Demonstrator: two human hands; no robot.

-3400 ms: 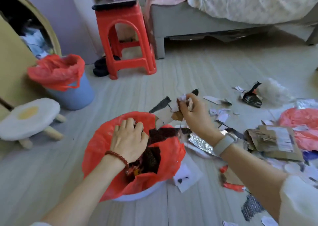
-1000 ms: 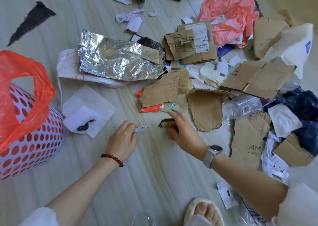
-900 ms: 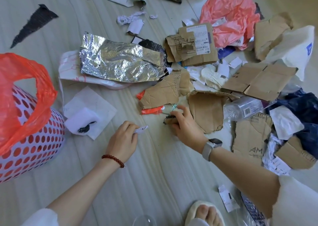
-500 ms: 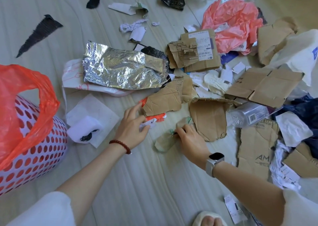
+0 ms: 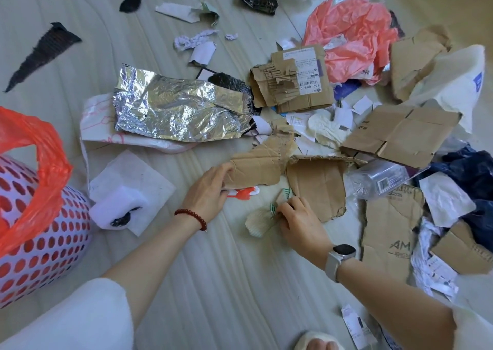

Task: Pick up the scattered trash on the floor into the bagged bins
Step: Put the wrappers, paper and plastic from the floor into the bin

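Trash covers the floor point(image 5: 218, 283) ahead of me, thickest toward the right, and none of what I can see has reached the bin point(image 5: 40, 245) at the far left edge, which wears a red bag point(image 5: 50, 168) draped over its rim. My left hand point(image 5: 208, 192) has its fingers curled onto the near edge of a torn cardboard piece point(image 5: 256, 168), and something small and red, the red scrap point(image 5: 244, 193), pokes out just beneath that hand; I can't tell whether it is pinched along with the cardboard or merely lying under it. My right hand point(image 5: 298, 221) is clenched on a pale crumpled wrapper point(image 5: 261, 220) with green marks, which rests on the floor just beside another cardboard sheet point(image 5: 317, 187). I'd judge the main risk to be a weak hold on both sides: the cardboard is gripped only at one corner, so it may flop or swing and sweep the small paper bits nearby farther out. The wrapper looks light and springy and could slip from my fingers on the way across. The bin is well apart from both hands, and the bag's loose mouth sags, so a careless toss could land on the rim or floor. The big foil sheet point(image 5: 181, 109) lies between, and may snag whatever I carry low.
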